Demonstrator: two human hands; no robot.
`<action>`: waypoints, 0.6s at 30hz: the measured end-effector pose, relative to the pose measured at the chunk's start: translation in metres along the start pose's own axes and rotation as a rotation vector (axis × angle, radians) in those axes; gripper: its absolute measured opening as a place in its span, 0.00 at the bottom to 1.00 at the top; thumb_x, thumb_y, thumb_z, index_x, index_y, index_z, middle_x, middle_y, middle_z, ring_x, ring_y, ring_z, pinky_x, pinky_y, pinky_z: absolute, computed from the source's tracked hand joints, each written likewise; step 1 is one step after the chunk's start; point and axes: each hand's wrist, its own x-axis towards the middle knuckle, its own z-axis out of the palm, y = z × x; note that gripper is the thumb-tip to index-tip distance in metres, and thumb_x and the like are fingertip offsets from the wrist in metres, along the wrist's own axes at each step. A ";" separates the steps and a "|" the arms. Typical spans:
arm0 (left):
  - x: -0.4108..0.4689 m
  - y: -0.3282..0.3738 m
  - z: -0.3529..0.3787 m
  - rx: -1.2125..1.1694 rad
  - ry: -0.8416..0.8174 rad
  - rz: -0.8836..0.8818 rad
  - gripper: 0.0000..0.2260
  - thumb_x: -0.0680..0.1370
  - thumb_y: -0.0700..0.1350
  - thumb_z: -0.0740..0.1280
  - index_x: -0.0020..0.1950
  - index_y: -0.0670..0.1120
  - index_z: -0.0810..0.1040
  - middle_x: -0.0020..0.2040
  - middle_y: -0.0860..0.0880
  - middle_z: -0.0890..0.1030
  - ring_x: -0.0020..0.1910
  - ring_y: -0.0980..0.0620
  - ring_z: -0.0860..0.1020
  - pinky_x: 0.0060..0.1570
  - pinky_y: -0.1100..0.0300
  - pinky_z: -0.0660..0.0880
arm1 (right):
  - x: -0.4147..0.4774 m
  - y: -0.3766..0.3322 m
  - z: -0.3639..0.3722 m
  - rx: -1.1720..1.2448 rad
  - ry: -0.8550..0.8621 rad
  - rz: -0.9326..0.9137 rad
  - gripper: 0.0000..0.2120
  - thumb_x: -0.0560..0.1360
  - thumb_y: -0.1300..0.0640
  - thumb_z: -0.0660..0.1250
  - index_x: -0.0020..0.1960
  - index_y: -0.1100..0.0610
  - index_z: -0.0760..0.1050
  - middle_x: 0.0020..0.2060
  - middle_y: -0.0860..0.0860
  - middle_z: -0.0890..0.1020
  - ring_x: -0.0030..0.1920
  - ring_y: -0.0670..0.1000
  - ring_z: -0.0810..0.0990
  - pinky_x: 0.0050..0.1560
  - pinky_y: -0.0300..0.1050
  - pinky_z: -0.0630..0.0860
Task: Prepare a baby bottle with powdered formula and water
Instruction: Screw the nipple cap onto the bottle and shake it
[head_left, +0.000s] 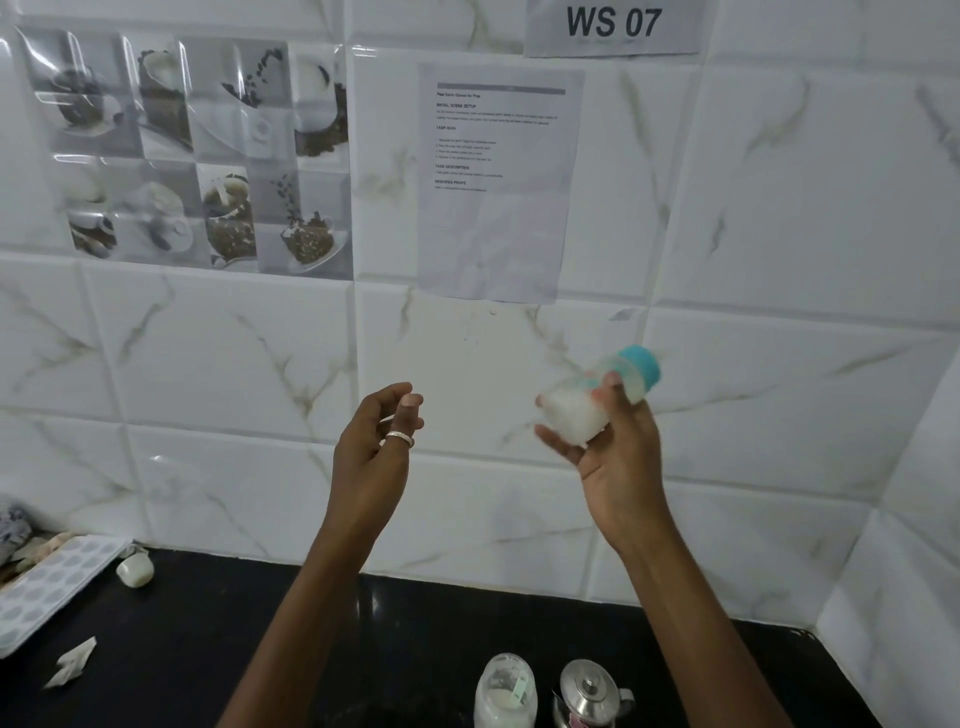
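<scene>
Right hand (615, 462) grip holding tilted, milky baby bottle (574, 415), left hand (371, 452) grip empty, fingers loosely curled

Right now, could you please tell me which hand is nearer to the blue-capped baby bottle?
Right. The right hand grips the baby bottle around its body; the left hand is raised, empty, apart to the bottle's left.

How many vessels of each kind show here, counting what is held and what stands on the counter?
Baby bottle, teal cap, held in the right hand: 1
Jar of white powder on the black counter: 1
Lidded steel pot beside the jar: 1
Total: 3
</scene>
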 end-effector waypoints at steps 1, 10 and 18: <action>0.000 0.000 -0.001 -0.005 0.002 -0.002 0.14 0.82 0.59 0.63 0.64 0.56 0.79 0.56 0.59 0.84 0.56 0.59 0.82 0.63 0.47 0.79 | 0.001 -0.001 0.001 0.001 0.015 -0.012 0.31 0.76 0.49 0.70 0.74 0.61 0.66 0.64 0.63 0.79 0.62 0.68 0.81 0.44 0.57 0.85; -0.001 0.002 0.001 -0.001 -0.003 0.004 0.21 0.78 0.64 0.62 0.65 0.55 0.78 0.57 0.57 0.84 0.56 0.59 0.82 0.63 0.47 0.79 | 0.001 -0.002 -0.004 0.021 -0.023 0.000 0.25 0.77 0.50 0.70 0.69 0.61 0.72 0.65 0.64 0.78 0.65 0.68 0.79 0.46 0.59 0.84; 0.000 0.000 0.006 0.003 -0.018 0.008 0.20 0.78 0.63 0.62 0.65 0.55 0.78 0.57 0.58 0.83 0.56 0.59 0.82 0.63 0.47 0.79 | -0.018 0.020 -0.002 -0.260 -0.255 0.117 0.36 0.69 0.44 0.79 0.71 0.54 0.69 0.62 0.61 0.79 0.64 0.65 0.81 0.49 0.65 0.83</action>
